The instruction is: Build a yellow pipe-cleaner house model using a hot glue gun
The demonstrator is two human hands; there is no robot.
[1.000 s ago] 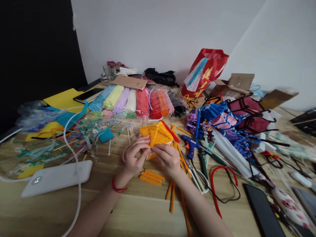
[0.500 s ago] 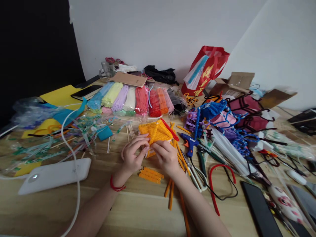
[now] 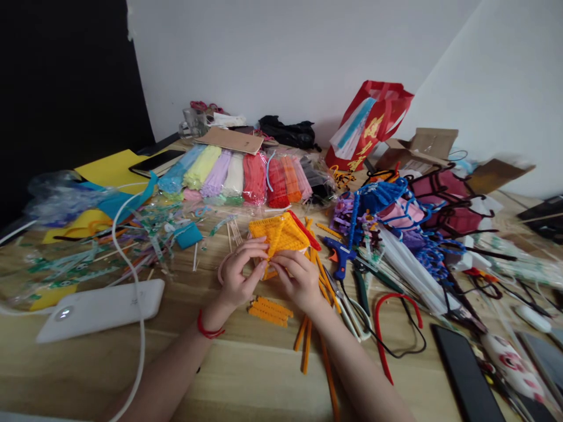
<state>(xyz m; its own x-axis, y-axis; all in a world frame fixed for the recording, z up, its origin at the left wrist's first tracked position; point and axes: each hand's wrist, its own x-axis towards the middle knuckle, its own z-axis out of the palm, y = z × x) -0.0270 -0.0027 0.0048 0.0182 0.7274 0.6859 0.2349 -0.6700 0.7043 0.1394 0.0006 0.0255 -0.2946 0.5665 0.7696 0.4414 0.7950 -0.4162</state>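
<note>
In the middle of the head view is a yellow-orange piece made of pipe cleaners (image 3: 281, 233), shaped like a small pointed canopy. My left hand (image 3: 241, 271) pinches its near edge from the left. From the right, my right hand (image 3: 299, 278) grips the same edge, with the fingertips of both hands close together. The exact spot that they pinch is partly hidden by the fingers. A red pipe cleaner (image 3: 305, 230) lies along the far right side of the piece. Below the hands, a short bundle of orange zigzag pipe cleaners (image 3: 270, 311) rests on the table.
A blue glue gun (image 3: 340, 256) and scissors (image 3: 354, 319) lie to the right, beside loose orange pipe cleaners (image 3: 307, 351). Bagged coloured pipe cleaners (image 3: 235, 176) stretch across the back. A white power bank (image 3: 101, 309) with a cable lies left; a black phone (image 3: 464, 372) lies right.
The whole view has shifted slightly. Both hands keep hold of the yellow-orange piece, with only a small movement of the fingers at its near edge.
</note>
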